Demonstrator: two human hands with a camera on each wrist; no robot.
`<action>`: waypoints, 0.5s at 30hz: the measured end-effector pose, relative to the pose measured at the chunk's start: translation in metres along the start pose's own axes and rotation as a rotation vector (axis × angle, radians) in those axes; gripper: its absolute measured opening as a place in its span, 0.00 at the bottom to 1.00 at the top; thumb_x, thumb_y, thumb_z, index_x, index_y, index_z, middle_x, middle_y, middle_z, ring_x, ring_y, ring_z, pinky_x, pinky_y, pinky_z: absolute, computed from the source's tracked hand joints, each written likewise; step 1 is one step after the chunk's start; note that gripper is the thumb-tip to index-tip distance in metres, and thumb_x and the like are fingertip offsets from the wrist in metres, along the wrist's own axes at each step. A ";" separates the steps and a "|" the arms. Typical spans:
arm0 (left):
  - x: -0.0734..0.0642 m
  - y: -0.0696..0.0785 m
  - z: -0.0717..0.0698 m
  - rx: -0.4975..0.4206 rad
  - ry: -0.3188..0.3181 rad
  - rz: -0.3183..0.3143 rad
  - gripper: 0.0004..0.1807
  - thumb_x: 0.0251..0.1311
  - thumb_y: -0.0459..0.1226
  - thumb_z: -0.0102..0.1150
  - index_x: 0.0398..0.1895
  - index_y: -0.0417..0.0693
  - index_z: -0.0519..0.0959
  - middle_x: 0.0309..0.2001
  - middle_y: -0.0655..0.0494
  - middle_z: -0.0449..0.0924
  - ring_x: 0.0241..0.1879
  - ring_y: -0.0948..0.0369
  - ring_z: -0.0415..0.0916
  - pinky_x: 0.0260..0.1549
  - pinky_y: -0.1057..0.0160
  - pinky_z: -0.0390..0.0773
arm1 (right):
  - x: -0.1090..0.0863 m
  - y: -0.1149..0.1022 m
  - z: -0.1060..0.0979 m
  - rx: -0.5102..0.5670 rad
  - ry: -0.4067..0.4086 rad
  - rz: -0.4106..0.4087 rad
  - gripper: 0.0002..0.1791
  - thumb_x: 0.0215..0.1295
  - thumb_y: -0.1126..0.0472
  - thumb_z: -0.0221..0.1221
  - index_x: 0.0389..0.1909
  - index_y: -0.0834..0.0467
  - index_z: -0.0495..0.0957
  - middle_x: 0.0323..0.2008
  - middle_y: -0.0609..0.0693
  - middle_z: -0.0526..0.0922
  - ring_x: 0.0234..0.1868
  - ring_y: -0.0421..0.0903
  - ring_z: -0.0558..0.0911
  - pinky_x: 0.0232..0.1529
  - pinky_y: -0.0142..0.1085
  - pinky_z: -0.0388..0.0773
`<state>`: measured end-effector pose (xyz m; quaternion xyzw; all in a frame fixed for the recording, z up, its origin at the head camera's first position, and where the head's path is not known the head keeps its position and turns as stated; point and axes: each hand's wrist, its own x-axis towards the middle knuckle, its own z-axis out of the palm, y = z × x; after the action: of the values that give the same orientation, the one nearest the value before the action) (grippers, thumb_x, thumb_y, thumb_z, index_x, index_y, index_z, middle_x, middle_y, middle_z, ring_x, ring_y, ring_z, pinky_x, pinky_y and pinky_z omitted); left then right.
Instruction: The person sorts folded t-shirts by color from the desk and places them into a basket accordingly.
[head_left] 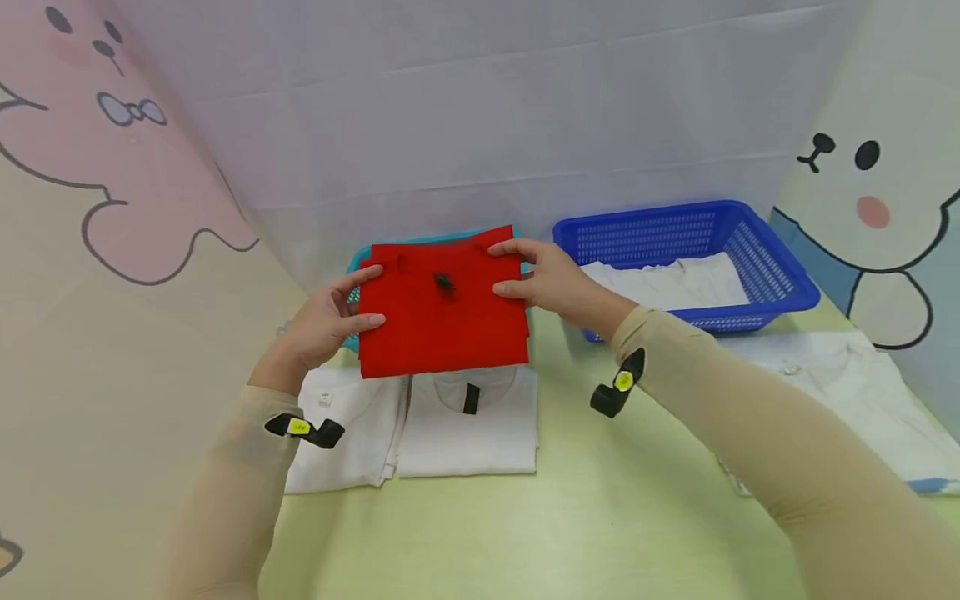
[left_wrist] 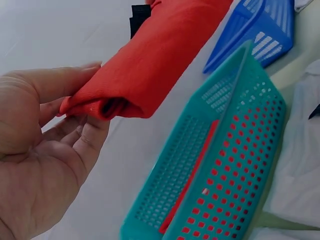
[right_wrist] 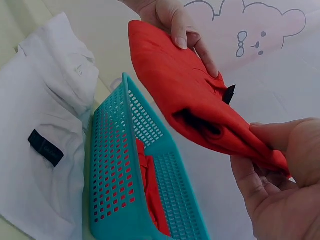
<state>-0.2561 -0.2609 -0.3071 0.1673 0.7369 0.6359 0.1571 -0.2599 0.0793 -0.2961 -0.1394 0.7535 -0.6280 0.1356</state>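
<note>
A folded red shirt (head_left: 442,325) with a black neck tag is held up by both hands, above a teal basket (left_wrist: 252,145). My left hand (head_left: 324,323) pinches its left edge between thumb and fingers. At the opposite edge, my right hand (head_left: 551,279) grips the cloth the same way, as the right wrist view also shows. More red cloth (right_wrist: 152,190) lies inside the teal basket, seen through its holes. In the head view the raised shirt covers most of that basket.
Folded white shirts (head_left: 468,442) lie on the pale green table (head_left: 600,517) in front of the teal basket. A blue basket (head_left: 780,279) with white cloth (head_left: 675,283) stands at the right. Another white shirt (head_left: 847,392) lies beside the right forearm. A white curtain (head_left: 487,125) hangs behind.
</note>
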 end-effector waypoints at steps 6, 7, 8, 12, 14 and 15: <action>0.016 0.007 -0.020 -0.062 0.029 -0.026 0.40 0.55 0.28 0.60 0.70 0.55 0.54 0.67 0.54 0.49 0.58 0.46 0.61 0.43 0.54 0.75 | 0.032 -0.003 0.005 0.069 0.017 0.037 0.27 0.56 0.64 0.62 0.58 0.46 0.69 0.57 0.48 0.66 0.44 0.50 0.78 0.39 0.40 0.79; 0.020 0.008 -0.023 -0.067 0.034 -0.030 0.40 0.55 0.28 0.59 0.70 0.55 0.54 0.67 0.55 0.48 0.58 0.46 0.61 0.43 0.54 0.74 | 0.040 0.001 0.005 0.077 0.021 0.036 0.27 0.56 0.64 0.62 0.57 0.45 0.70 0.56 0.47 0.66 0.43 0.50 0.79 0.38 0.40 0.79; 0.024 0.008 -0.026 -0.084 0.034 -0.034 0.40 0.55 0.27 0.59 0.69 0.55 0.54 0.67 0.54 0.48 0.59 0.45 0.59 0.44 0.53 0.74 | 0.044 0.002 0.005 0.084 0.025 0.039 0.27 0.56 0.64 0.62 0.57 0.45 0.70 0.56 0.47 0.66 0.43 0.50 0.79 0.38 0.40 0.79; 0.039 0.007 -0.035 -0.091 0.056 -0.059 0.39 0.56 0.27 0.58 0.69 0.56 0.55 0.67 0.53 0.49 0.60 0.46 0.56 0.43 0.52 0.74 | 0.059 0.005 0.006 0.055 0.046 0.046 0.27 0.56 0.63 0.63 0.58 0.45 0.69 0.54 0.47 0.67 0.41 0.50 0.79 0.37 0.40 0.79; 0.045 0.005 -0.038 -0.084 0.069 -0.069 0.39 0.56 0.27 0.58 0.69 0.57 0.55 0.67 0.53 0.51 0.61 0.46 0.55 0.43 0.52 0.75 | 0.064 0.006 0.006 0.041 0.056 0.049 0.28 0.56 0.63 0.63 0.58 0.45 0.69 0.53 0.47 0.68 0.41 0.50 0.79 0.37 0.40 0.79; 0.048 0.004 -0.040 -0.075 0.076 -0.071 0.39 0.55 0.27 0.58 0.69 0.57 0.55 0.67 0.53 0.51 0.61 0.46 0.55 0.43 0.52 0.75 | 0.067 0.007 0.007 0.035 0.061 0.048 0.28 0.56 0.63 0.63 0.58 0.45 0.69 0.53 0.47 0.69 0.40 0.50 0.79 0.37 0.40 0.79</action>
<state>-0.3164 -0.2740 -0.2980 0.1107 0.7234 0.6630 0.1577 -0.3195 0.0491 -0.3062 -0.0997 0.7492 -0.6418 0.1300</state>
